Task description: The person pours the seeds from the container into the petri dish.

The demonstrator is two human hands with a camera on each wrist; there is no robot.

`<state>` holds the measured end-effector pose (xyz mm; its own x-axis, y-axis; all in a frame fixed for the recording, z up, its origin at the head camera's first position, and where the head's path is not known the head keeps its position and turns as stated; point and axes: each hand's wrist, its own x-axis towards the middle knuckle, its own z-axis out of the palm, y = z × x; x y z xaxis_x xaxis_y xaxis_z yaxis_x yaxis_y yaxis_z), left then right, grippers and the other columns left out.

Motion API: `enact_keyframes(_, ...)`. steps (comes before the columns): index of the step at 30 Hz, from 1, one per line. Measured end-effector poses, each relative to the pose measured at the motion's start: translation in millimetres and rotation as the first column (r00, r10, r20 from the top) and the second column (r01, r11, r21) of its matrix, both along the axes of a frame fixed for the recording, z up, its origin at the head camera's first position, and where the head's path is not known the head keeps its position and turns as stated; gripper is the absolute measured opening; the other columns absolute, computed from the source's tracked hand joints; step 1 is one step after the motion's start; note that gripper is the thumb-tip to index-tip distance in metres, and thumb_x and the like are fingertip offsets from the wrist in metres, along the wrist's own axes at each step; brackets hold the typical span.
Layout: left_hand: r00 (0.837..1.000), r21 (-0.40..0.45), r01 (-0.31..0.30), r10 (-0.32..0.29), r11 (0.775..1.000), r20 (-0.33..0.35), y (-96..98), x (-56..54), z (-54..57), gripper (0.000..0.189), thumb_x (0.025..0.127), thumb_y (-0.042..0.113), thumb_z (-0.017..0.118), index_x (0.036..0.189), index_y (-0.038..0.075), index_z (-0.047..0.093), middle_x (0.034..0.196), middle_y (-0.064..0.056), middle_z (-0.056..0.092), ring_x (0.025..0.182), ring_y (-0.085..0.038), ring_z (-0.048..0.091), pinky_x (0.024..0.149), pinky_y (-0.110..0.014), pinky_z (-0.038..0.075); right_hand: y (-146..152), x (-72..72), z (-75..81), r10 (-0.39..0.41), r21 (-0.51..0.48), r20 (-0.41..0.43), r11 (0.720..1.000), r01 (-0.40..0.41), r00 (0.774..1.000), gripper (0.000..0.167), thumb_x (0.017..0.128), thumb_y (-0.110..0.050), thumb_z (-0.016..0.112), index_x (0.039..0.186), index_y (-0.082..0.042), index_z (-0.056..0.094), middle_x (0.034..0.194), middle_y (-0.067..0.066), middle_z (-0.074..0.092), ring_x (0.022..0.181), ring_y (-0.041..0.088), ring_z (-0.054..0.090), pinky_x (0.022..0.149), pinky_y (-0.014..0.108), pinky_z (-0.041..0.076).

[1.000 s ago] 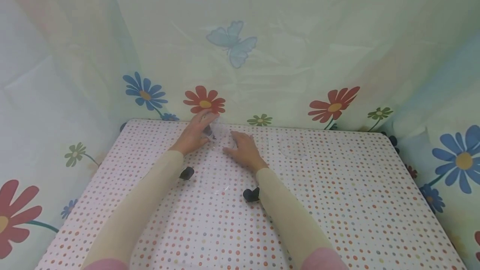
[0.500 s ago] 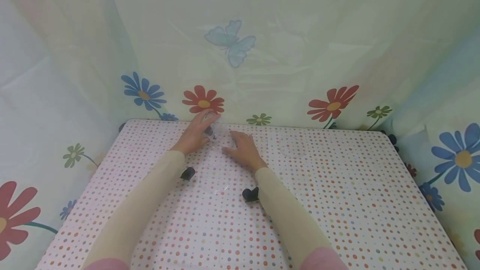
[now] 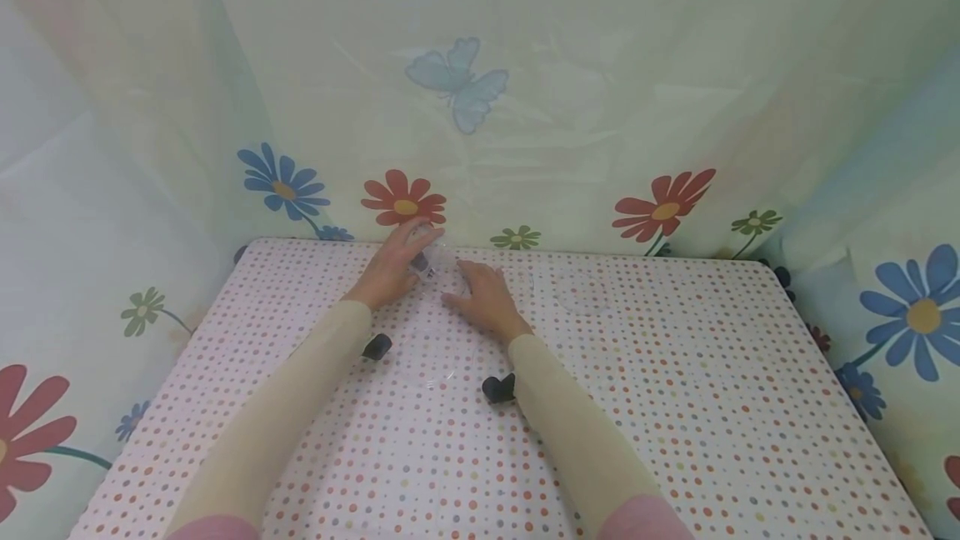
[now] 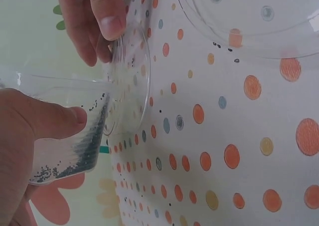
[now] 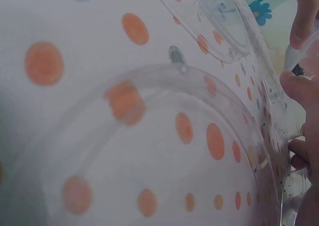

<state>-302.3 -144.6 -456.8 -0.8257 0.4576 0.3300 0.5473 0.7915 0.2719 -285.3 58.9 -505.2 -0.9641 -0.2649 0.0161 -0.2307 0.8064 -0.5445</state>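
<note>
My left hand [image 3: 390,272] grips a clear plastic cup [image 4: 67,156] at the back of the table. The cup lies tipped on its side, and small black grains are spread along its lower wall toward the mouth. Right at the cup's mouth is a shallow clear dish [image 4: 130,81] with a few dark specks in it. My right hand [image 3: 491,298] curls its thumb and fingers around the other side of this dish, fingertips at the rim. In the right wrist view, the cup [image 5: 297,61] shows only partly at the right edge.
Another round clear dish [image 3: 431,369] lies between my forearms, and one more [image 3: 583,294] stands to the right. A few black grains [image 4: 224,48] are scattered on the dotted tabletop [image 3: 712,407]. A flowered curtain [image 3: 570,148] hangs along the back edge.
The cup has tilted slightly at the back of the table, still in my left hand. My right hand has kept its place by the dish. The head view has shifted a little.
</note>
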Motion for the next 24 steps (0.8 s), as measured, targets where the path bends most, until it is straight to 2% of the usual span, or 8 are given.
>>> enact_keyframes(7, 1.000, 0.002, 0.010, -0.010, 1.000, -0.027, 2.2, 0.1, 0.8, 0.088, 0.077, -0.008, 0.071, 0.148, 0.029, 0.036, 0.157, -0.003, 0.026, 0.146, -0.024, 0.026, 0.113, -0.045, 0.039, -0.1, 0.2, 1.6, -0.001, 0.006, -0.006, 1.000, 0.001, 1.000, 0.074, 0.090, -0.055, 0.058, 0.150, -0.020, 0.034, 0.154, 0.003, 0.040, 0.146, 0.023, 0.029, 0.124, 0.047, 0.007)
enact_keyframes(24, 0.997, -0.036, 0.023, -0.025, 0.999, -0.069, 4.3, -0.3, 0.6, 0.090, 0.076, -0.008, 0.071, 0.148, 0.033, 0.036, 0.157, -0.004, 0.027, 0.146, -0.025, 0.027, 0.114, -0.045, 0.037, 0.4, 0.4, 2.7, 0.003, 0.007, -0.005, 1.000, -0.003, 1.000, 0.073, 0.090, -0.053, 0.059, 0.150, -0.019, 0.034, 0.154, 0.003, 0.040, 0.147, 0.023, 0.029, 0.124, 0.047, 0.007)
